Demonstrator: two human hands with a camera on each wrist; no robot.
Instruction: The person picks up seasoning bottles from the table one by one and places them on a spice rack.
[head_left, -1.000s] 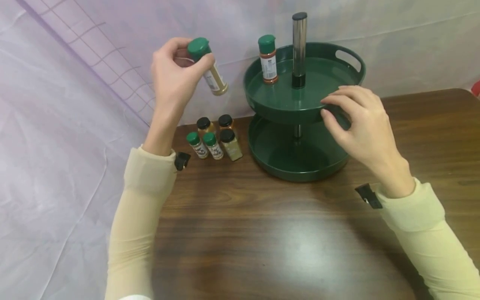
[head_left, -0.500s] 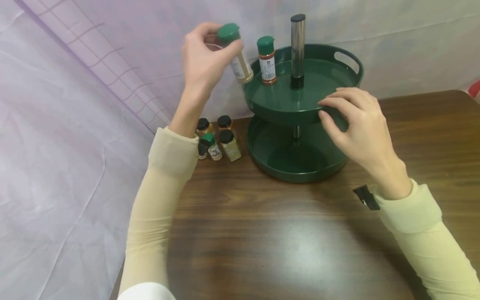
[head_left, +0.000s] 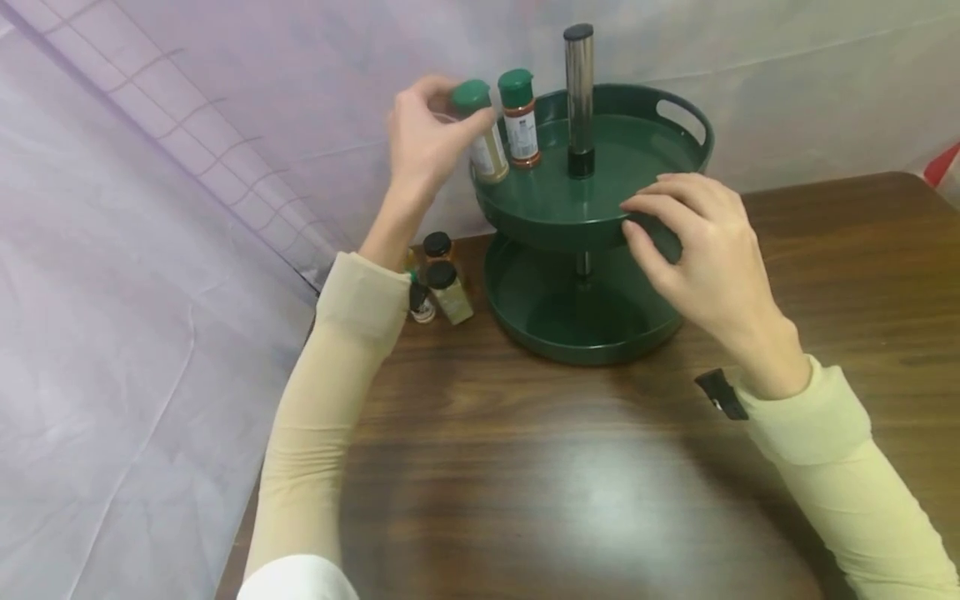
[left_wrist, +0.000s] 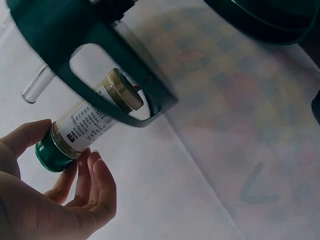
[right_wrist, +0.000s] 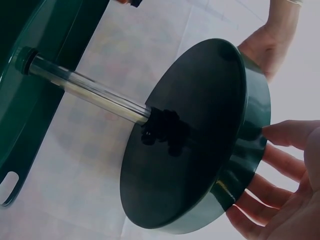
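Note:
My left hand (head_left: 423, 142) pinches a spice jar (head_left: 489, 158) of tan powder by its green cap, thumb on one side and fingers on the other. The jar's base is low inside the left edge of the green two-tier tray's upper tier (head_left: 615, 187). In the left wrist view, its white label (left_wrist: 85, 125) shows through the tray's handle slot. Right beside it on the upper tier stands a green-capped jar of red spice (head_left: 522, 137). My right hand (head_left: 708, 250) touches the tier's outer wall at the front right, fingers only gently bent.
A metal post (head_left: 580, 100) rises from the upper tier. The lower tier (head_left: 585, 325) rests on the brown wooden table (head_left: 555, 467). Left of it stand several spice jars, one a black-capped jar (head_left: 450, 296), partly hidden by the left sleeve. Pale cloth (head_left: 300, 75) hangs behind.
My left hand has carried the tan spice jar rightward, then down into the upper tier beside the red one, bringing it more upright. My right hand keeps its place on the rim.

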